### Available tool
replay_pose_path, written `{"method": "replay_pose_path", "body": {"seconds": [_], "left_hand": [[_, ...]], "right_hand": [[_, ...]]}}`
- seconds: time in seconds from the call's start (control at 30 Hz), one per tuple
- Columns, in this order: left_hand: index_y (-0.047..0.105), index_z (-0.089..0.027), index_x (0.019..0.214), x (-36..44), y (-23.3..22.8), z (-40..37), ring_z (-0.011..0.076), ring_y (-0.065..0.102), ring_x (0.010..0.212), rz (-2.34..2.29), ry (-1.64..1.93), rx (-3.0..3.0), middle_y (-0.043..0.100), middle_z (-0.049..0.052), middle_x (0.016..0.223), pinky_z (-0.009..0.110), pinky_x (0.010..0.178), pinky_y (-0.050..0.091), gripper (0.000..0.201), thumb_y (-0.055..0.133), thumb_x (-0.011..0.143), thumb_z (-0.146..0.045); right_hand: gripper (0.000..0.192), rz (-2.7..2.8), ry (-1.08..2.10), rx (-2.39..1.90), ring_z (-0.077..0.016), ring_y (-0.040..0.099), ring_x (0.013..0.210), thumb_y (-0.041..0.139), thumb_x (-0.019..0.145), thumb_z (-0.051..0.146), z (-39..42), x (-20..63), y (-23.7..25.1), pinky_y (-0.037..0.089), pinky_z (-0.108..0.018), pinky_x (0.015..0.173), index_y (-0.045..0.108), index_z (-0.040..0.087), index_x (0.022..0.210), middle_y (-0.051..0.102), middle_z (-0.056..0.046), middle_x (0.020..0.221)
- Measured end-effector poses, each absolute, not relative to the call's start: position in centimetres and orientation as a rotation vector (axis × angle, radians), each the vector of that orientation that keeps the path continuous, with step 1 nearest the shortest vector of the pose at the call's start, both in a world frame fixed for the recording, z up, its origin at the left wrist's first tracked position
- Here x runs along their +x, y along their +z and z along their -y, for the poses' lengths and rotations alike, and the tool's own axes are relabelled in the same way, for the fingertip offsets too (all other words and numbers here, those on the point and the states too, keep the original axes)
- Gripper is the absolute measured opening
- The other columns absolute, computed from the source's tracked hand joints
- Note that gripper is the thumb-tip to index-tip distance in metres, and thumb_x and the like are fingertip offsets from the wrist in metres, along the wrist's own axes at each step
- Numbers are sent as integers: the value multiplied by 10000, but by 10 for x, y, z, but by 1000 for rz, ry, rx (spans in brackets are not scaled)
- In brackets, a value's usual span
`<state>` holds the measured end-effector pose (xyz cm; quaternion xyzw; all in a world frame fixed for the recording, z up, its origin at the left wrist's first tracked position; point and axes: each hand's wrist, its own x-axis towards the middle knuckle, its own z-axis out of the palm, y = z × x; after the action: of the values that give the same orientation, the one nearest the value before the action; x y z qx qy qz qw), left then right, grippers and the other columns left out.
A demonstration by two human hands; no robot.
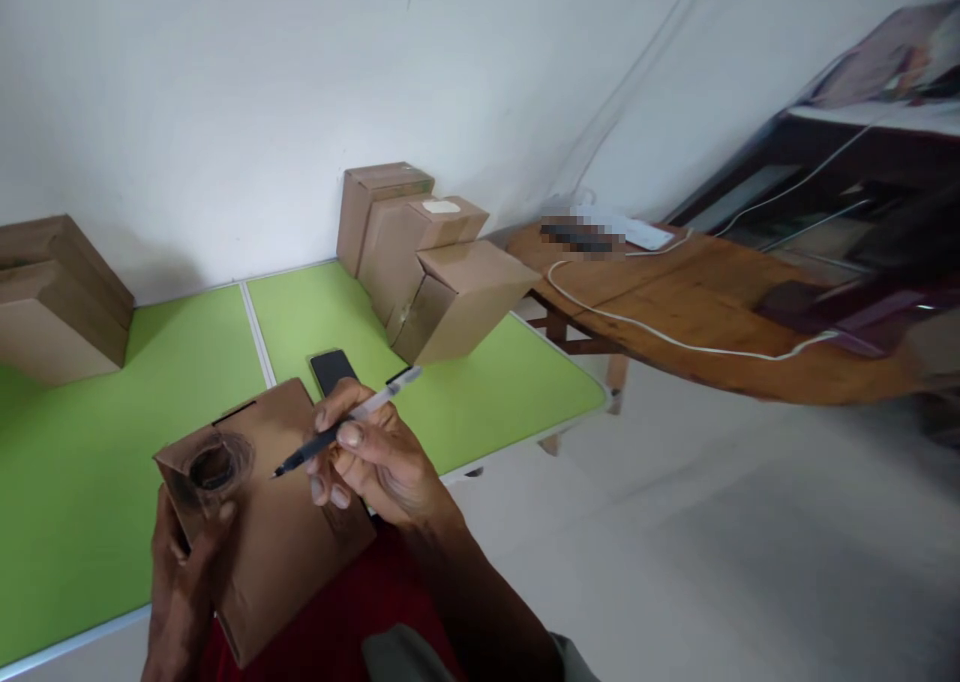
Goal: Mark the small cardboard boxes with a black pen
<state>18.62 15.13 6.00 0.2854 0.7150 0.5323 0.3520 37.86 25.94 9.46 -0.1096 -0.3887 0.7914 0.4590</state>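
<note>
A small brown cardboard box point(277, 542) is tilted toward me over the front edge of the green table. My left hand point(184, 562) grips its left side, with the thumb on the upper face and the other fingers partly hidden behind. Near that thumb the cardboard has a dark round patch point(214, 464), like a hole or heavy ink, ringed by scribbled lines. Between the thumb and fingers of my right hand point(367, 452) is a pen point(315, 447) with a dark grip and clear barrel. Its tip points down-left, close above the box face.
A phone point(331, 370) lies on the green folding table point(202, 347) just beyond the box. Several cardboard boxes point(472, 287) are stacked by the wall, and more boxes point(67, 307) stand at the left. A wooden table point(660, 312) with a white cable point(645, 329) is at the right.
</note>
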Motion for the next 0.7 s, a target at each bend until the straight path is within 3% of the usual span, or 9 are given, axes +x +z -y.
{"method": "replay_pose_path", "body": {"seconds": [0.13, 0.3, 0.53, 0.7], "left_hand": [[638, -250, 1469, 207, 74, -153, 354, 744, 1188, -1822, 1411, 840, 767, 112, 1358, 387, 871, 638, 839, 856, 785, -683], [607, -252, 1511, 225, 83, -157, 373, 701, 1317, -1829, 1378, 978, 733, 130, 1435, 443, 1021, 610, 822, 809, 838, -679], [575, -276, 1533, 234, 83, -161, 354, 655, 1407, -1760, 1369, 981, 704, 107, 1505, 446, 1111, 566, 779, 807, 869, -611], [611, -250, 1465, 236, 84, -165, 360, 683, 1346, -1783, 1358, 979, 728, 118, 1416, 444, 1084, 582, 769, 826, 843, -649]], "right_hand": [[387, 1066, 1757, -350, -192, 782, 636, 908, 898, 573, -250, 378, 87, 593, -267, 545, 713, 248, 978, 783, -9, 750], [298, 1234, 1497, -535, -220, 861, 859, 815, 1003, 526, -242, 375, 79, 695, -315, 701, 807, 252, 1120, 832, -58, 1002], [201, 1290, 1429, -555, -225, 862, 892, 792, 1037, 429, -242, 375, 75, 691, -294, 668, 861, 263, 1127, 846, -70, 1058], [173, 1400, 1378, -586, -250, 827, 913, 787, 1026, 380, -240, 378, 75, 659, -328, 668, 880, 262, 1112, 845, -80, 1010]]}}
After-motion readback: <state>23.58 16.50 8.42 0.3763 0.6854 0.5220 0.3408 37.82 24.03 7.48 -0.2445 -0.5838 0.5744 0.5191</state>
